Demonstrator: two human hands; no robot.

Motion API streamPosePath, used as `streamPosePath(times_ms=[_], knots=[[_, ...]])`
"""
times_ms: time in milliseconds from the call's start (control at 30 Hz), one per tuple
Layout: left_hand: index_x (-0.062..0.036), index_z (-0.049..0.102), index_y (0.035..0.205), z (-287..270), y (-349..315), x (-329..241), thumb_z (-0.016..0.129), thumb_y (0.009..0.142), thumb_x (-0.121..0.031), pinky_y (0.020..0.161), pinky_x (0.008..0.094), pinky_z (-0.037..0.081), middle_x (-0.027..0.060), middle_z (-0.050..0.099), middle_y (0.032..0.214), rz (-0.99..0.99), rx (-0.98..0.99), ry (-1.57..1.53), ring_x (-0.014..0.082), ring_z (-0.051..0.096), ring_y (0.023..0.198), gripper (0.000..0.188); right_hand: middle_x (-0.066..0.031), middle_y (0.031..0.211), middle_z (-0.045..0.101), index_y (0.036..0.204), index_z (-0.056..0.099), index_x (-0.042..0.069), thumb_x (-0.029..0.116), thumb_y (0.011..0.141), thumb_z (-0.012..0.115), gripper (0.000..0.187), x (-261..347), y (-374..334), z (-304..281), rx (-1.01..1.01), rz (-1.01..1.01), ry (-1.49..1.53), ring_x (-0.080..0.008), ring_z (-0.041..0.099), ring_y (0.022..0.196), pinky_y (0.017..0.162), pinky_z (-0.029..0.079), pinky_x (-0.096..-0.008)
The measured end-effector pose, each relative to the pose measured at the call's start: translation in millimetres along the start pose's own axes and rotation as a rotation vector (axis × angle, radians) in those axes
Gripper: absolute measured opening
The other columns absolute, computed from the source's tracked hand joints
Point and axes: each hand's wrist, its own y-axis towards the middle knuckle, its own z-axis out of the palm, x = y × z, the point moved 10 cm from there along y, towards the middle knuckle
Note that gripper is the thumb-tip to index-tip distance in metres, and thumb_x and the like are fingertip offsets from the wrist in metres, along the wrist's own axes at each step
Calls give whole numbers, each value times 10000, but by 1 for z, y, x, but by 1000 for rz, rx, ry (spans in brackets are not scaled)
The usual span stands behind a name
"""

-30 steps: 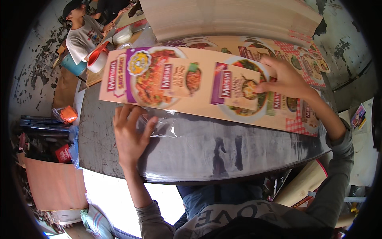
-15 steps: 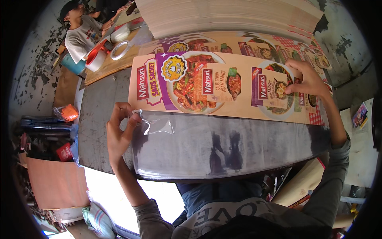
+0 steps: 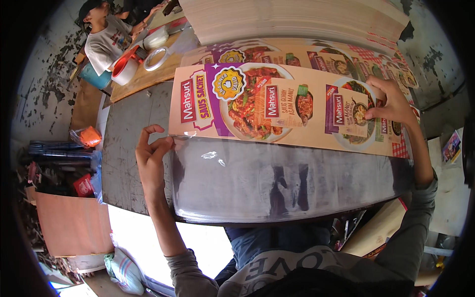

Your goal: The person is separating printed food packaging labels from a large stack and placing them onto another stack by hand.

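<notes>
A long printed cardboard sheet [image 3: 257, 101], orange and purple with pictures of food, slopes across the dark worktable. My right hand [image 3: 393, 104] grips its right end, thumb on the printed face and fingers at the far edge. Below it, a clear plastic sleeve [image 3: 232, 183] lies flat, shiny and wrinkled at its upper left. My left hand [image 3: 154, 151] is at that corner, thumb tip on the plastic edge and index finger curled above. Glossy film shows at the sheet's lower left corner; how far the sheet overlaps the sleeve I cannot tell.
More printed sheets [image 3: 277, 47] lie behind, before a tall stack of board [image 3: 297, 22]. At the far left, a red tape dispenser [image 3: 126, 67] and a tape roll [image 3: 156, 59] sit on a wooden board [image 3: 126, 90]. A person [image 3: 106, 39] in a cap is beyond.
The raised flap of plastic by my left hand has dropped flatter. My left index finger has lifted a little from the thumb. My right hand keeps its grip; the whole view has shifted slightly.
</notes>
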Motion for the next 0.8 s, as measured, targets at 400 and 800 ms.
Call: streamPosePath(times_ms=[400,800], knots=[[-19,498,831,-4,-5,-2,559,733,3,648,218,397,65,583,652,10,-157,-83,102,536,618,117,-18,697,568,831,558,23,225,560,787,408,3,-1,-2,-27,24,22,-76,505,634,539,398,-234],[-73,408,717,-7,-15,-5,585,777,-18,721,220,386,53,568,664,50,-229,-65,91,520,677,195,-52,663,567,810,546,25,258,561,783,415,1,0,2,-21,-10,5,-106,511,605,549,402,-247]])
